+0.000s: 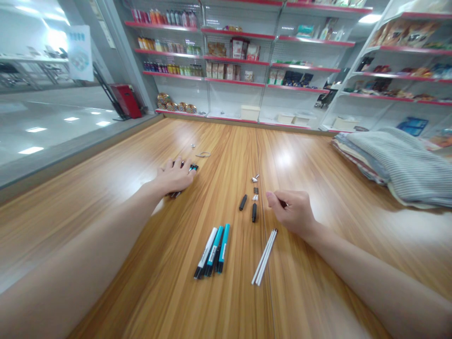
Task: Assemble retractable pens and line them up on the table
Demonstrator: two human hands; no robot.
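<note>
Pens [192,167] mostly hidden under left hand [174,178].

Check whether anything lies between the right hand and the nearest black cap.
Nothing visible does. The right hand, pinching a small dark piece, is apart from the black cap to its left, with only bare table between. The tiny parts lie beyond the cap, out of the line.
</note>
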